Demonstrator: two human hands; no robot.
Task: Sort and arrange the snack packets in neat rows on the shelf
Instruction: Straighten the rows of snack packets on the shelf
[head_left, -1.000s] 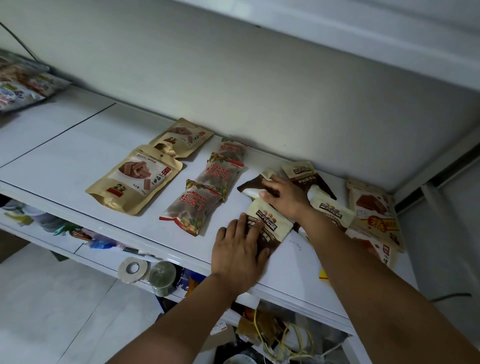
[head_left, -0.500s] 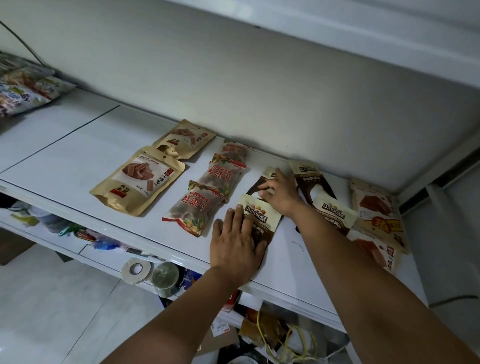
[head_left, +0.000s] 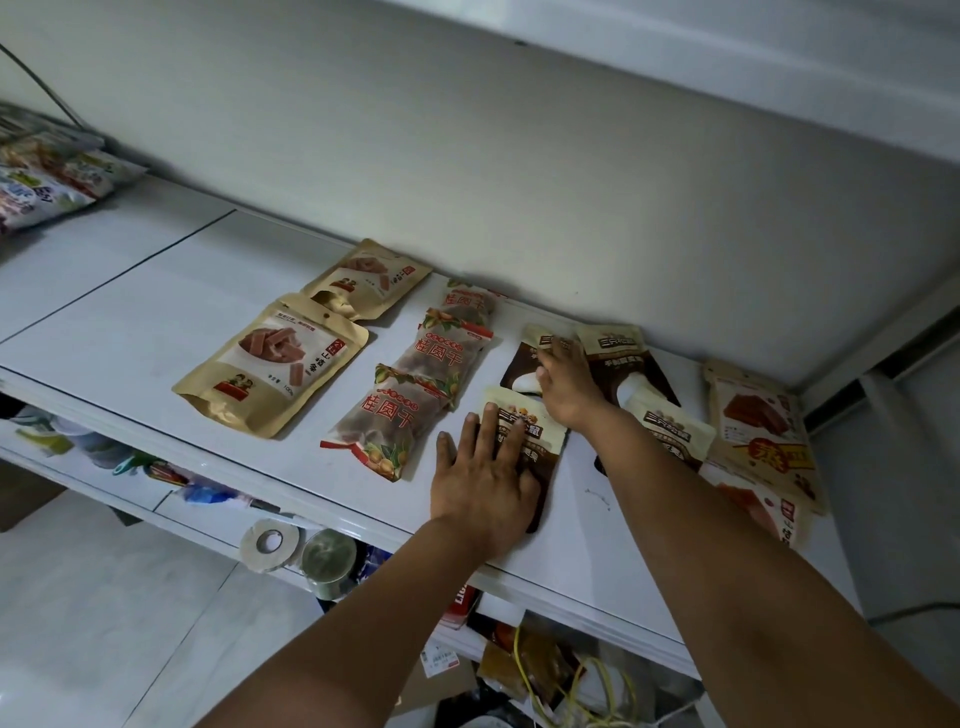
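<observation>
Left hand (head_left: 485, 480) flat, pinning front brown packet (head_left: 524, 431) | right hand (head_left: 566, 387) slid rear packet (head_left: 522, 366) back (fingers spread, gripping nothing) | column straightening

"桂圆干" in red on clear packets (head_left: 402, 415); "100g" on tan pouch (head_left: 270, 364).

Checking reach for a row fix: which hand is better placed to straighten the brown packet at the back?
Probably the right hand: it already rests on the back brown packet, while the left hand lies flat on the front packet.

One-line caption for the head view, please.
Left hand and right hand flatten brown-and-cream snack packets on white shelf.
</observation>
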